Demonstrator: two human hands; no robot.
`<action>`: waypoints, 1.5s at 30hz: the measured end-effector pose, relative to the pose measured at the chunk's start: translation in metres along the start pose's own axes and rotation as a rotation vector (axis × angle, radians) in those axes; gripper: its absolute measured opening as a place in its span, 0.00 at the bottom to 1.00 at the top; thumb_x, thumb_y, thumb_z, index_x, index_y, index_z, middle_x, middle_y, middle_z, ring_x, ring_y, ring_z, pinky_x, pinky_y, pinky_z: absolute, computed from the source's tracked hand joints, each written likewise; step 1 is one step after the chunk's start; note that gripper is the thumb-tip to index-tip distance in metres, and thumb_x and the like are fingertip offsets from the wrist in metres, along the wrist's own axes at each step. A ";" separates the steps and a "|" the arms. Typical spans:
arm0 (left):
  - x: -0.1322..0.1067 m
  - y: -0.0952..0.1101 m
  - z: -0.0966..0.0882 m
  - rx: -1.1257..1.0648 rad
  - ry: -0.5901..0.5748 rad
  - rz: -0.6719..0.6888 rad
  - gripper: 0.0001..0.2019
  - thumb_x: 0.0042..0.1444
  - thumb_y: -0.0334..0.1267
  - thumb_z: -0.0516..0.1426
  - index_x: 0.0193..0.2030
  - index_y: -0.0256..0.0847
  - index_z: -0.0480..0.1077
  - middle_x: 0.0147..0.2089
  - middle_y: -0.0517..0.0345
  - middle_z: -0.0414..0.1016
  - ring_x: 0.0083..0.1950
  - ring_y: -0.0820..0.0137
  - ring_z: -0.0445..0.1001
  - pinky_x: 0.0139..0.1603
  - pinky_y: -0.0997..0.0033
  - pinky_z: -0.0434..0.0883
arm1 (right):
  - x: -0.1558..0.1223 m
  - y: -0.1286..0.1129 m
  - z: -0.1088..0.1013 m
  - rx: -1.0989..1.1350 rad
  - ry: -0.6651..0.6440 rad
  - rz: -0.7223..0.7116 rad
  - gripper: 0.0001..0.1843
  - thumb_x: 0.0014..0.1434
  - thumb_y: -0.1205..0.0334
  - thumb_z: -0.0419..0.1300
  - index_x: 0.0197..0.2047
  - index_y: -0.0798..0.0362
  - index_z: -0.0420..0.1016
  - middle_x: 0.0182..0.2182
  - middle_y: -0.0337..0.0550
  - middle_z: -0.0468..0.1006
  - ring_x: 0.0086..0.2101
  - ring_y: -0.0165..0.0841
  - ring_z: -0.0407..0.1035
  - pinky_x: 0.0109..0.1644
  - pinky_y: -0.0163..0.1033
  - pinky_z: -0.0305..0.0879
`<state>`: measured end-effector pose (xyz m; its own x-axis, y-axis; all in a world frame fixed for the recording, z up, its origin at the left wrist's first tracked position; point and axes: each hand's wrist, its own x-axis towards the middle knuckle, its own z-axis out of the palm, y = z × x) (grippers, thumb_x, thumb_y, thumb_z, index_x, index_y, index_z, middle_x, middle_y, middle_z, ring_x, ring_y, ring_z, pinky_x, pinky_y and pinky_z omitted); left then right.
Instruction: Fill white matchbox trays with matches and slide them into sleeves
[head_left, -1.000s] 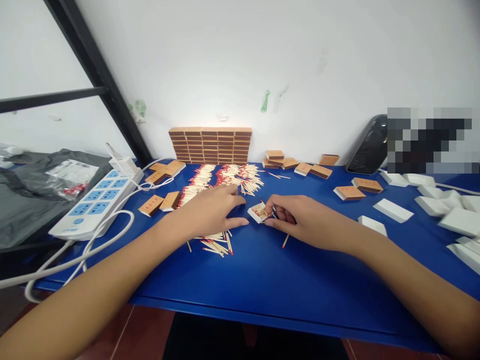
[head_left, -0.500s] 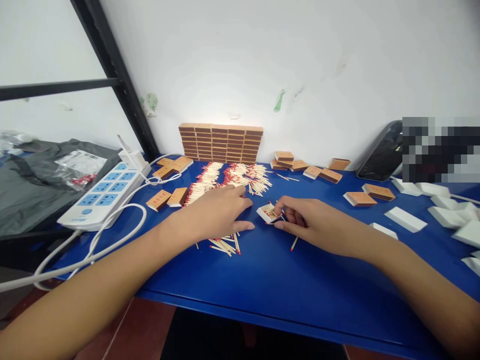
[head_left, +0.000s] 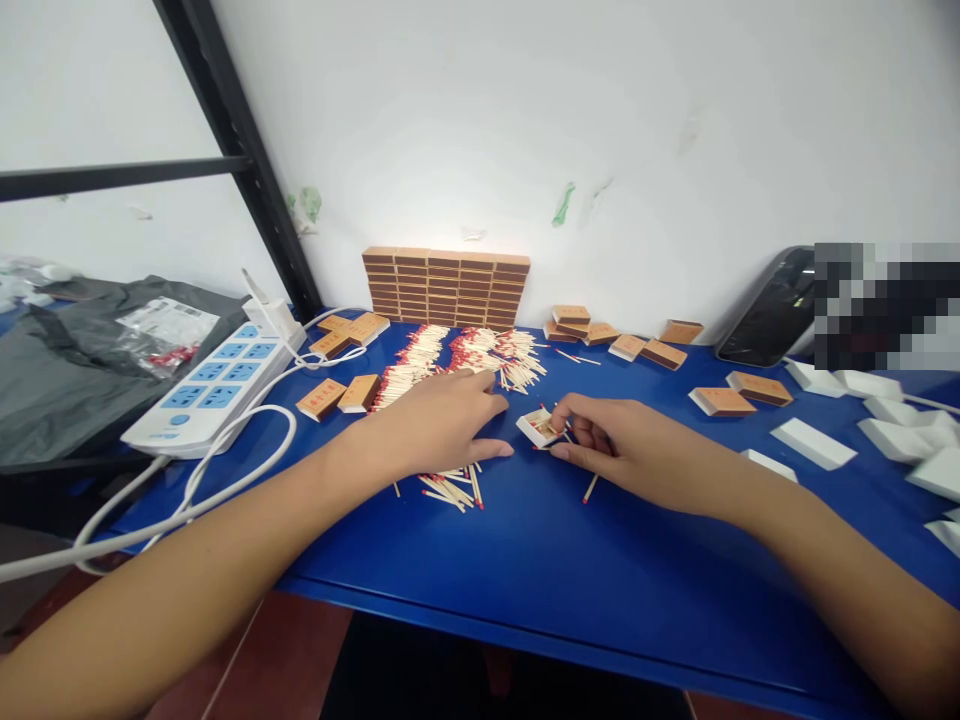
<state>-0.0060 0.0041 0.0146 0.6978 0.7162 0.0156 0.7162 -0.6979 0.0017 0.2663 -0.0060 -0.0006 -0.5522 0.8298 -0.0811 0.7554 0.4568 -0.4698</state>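
Observation:
My left hand [head_left: 457, 420] lies palm down over the red-tipped matches [head_left: 420, 362], its thumb held apart from the fingers. What is under its palm is hidden. Some matches [head_left: 454, 490] stick out in front of it. My right hand [head_left: 600, 430] has its thumb and fingers closed on the near right end of a small white matchbox tray [head_left: 534, 426]. A few matches show inside that tray, and its right end is covered by my fingertips. One loose match [head_left: 591, 489] lies just below my right hand.
Stacked matchboxes [head_left: 450, 290] stand against the wall. Loose matchboxes [head_left: 721, 402] lie on both sides of the blue table [head_left: 525, 570]. White trays [head_left: 814, 443] and a dark phone [head_left: 769, 305] are at right. A power strip [head_left: 202, 390] with white cables sits at left.
The whole view has shifted slightly. Both hands stay in nearly the same place, the right one still at the tray.

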 end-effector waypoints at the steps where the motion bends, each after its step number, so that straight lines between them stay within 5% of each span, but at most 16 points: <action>1: 0.001 -0.001 0.001 -0.007 0.007 0.005 0.24 0.70 0.56 0.61 0.61 0.40 0.78 0.56 0.46 0.77 0.55 0.53 0.78 0.47 0.60 0.70 | 0.000 0.000 0.000 -0.003 0.000 -0.001 0.14 0.74 0.46 0.57 0.50 0.46 0.73 0.30 0.36 0.75 0.28 0.33 0.68 0.32 0.40 0.60; 11: 0.006 0.001 0.004 -0.092 0.065 0.062 0.17 0.70 0.48 0.63 0.58 0.39 0.80 0.51 0.49 0.78 0.52 0.57 0.78 0.44 0.62 0.70 | 0.004 -0.003 0.003 0.005 0.063 -0.049 0.11 0.73 0.50 0.57 0.44 0.47 0.73 0.27 0.36 0.73 0.27 0.32 0.66 0.32 0.39 0.58; 32: 0.011 0.006 0.010 -0.190 0.157 0.091 0.17 0.70 0.51 0.62 0.49 0.38 0.81 0.45 0.50 0.78 0.48 0.59 0.78 0.49 0.59 0.73 | 0.003 -0.008 0.005 0.020 0.164 -0.105 0.10 0.73 0.54 0.58 0.43 0.49 0.76 0.28 0.38 0.76 0.29 0.33 0.67 0.34 0.40 0.58; 45: 0.012 0.004 0.009 -0.194 0.154 0.072 0.16 0.69 0.49 0.62 0.51 0.38 0.80 0.45 0.49 0.79 0.49 0.58 0.78 0.49 0.58 0.74 | 0.000 -0.004 -0.003 -0.006 0.088 -0.056 0.10 0.68 0.53 0.65 0.39 0.48 0.70 0.30 0.37 0.75 0.30 0.33 0.67 0.34 0.40 0.57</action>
<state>0.0054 0.0094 0.0053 0.7265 0.6647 0.1744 0.6383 -0.7467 0.1869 0.2642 -0.0067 0.0035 -0.5605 0.8279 0.0227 0.7268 0.5048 -0.4657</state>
